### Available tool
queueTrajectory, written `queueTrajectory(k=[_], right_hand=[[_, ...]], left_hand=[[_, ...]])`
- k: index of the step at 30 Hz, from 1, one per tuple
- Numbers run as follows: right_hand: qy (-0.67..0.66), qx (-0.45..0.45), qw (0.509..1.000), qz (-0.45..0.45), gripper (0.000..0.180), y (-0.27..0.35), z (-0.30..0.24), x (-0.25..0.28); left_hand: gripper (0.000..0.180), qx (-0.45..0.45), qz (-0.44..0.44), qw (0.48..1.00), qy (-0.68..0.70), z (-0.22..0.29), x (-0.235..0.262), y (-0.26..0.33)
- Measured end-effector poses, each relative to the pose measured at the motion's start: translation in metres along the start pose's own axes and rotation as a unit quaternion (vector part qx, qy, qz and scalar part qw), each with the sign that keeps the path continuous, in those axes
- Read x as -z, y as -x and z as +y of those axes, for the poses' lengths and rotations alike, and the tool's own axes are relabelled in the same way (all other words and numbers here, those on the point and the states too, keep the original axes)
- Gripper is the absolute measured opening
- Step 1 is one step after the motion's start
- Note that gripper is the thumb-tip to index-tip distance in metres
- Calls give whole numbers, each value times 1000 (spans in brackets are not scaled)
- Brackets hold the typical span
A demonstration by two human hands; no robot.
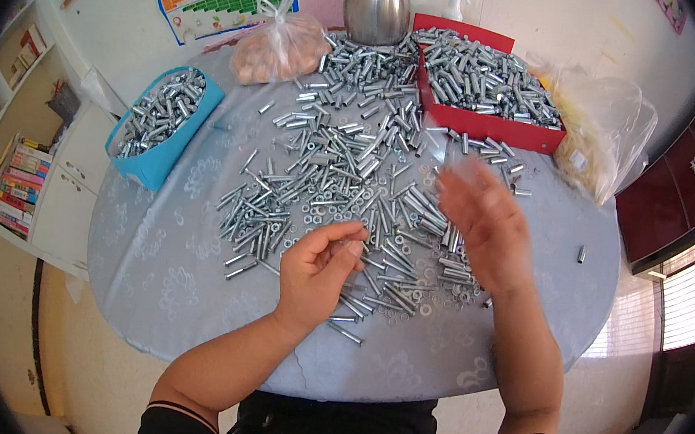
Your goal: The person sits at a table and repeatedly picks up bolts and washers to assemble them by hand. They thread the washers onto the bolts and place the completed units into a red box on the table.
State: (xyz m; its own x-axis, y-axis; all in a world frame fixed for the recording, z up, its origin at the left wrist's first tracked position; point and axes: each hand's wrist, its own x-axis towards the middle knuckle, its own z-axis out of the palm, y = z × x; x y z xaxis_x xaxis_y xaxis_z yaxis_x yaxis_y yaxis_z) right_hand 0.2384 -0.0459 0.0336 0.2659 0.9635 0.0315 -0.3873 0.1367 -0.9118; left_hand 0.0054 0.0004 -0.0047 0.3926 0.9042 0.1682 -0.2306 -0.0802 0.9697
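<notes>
My left hand (pixel 321 269) is over the near edge of the pile, its fingers curled and thumb pressed in. Whatever it may hold is hidden. My right hand (pixel 485 222) is raised over the right side of the pile, with its fingers smeared by motion. A pale blurred streak shows near those fingertips; I cannot make out what it is. Around both hands lie loose silver bolts (pixel 258 229), nuts and flat washers (pixel 340 210). Metal sleeves (pixel 367 142) lie heaped farther back. Several bolts rest just beyond and beneath my left hand.
A red box (pixel 490 129) full of metal sleeve pieces stands at the back right, beside a clear plastic bag (pixel 602 141). At left is a blue bin (pixel 147 171) of similar parts. A tied bag (pixel 275 51) and a steel pot (pixel 376 10) stand at the back.
</notes>
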Motion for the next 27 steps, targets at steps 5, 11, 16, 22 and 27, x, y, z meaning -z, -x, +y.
queueTrajectory(k=[5, 11, 16, 22, 27], right_hand=[[-67, 128, 989, -41, 43, -7, -3, -6], [11, 80, 995, -55, 37, -5, 3, 13], [41, 81, 996, -3, 29, -5, 4, 12], [99, 107, 988, 40, 23, -3, 2, 15], [127, 108, 985, 33, 20, -3, 4, 17]], left_hand=[[26, -4, 0, 1000, -5, 0, 1, 1], [25, -5, -8, 1000, -16, -1, 3, 0], [24, -5, 3, 1000, -22, -1, 3, 0], [20, -16, 24, 998, -59, 0, 7, -2], [19, -159, -28, 936, -314, 1, 12, -7]])
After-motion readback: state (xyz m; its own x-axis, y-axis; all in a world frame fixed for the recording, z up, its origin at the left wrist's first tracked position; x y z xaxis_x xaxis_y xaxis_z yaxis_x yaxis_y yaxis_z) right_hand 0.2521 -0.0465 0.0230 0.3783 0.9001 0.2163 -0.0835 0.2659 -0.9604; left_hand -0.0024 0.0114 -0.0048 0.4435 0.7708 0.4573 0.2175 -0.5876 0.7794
